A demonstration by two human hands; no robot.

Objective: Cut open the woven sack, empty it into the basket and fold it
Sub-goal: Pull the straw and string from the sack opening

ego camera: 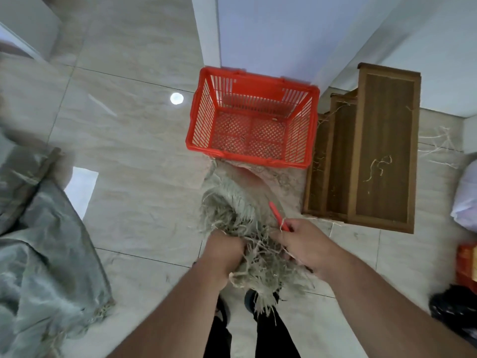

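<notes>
Surroundings: a red plastic basket stands on the tiled floor ahead of both hands, its lattice bottom showing only a few loose strands. Just right of the basket, ahead of the right grip, stands a stepped wooden unit with stray fibres lying on it. Well to the left of the left grip lies a heap of grey woven sacks. At the far right edge sit a white bag, a red item and a black bag.

Task item: the woven sack is held between the two hands, its frayed mouth bunched at them, its body reaching toward the basket's near rim.

Hands: the left hand has its grip curled round the frayed edge. The right hand pinches sack fibres together with a red cutter, whose tip points away toward the basket. Both forearms extend forward and down.

Markings: no legible writing.
</notes>
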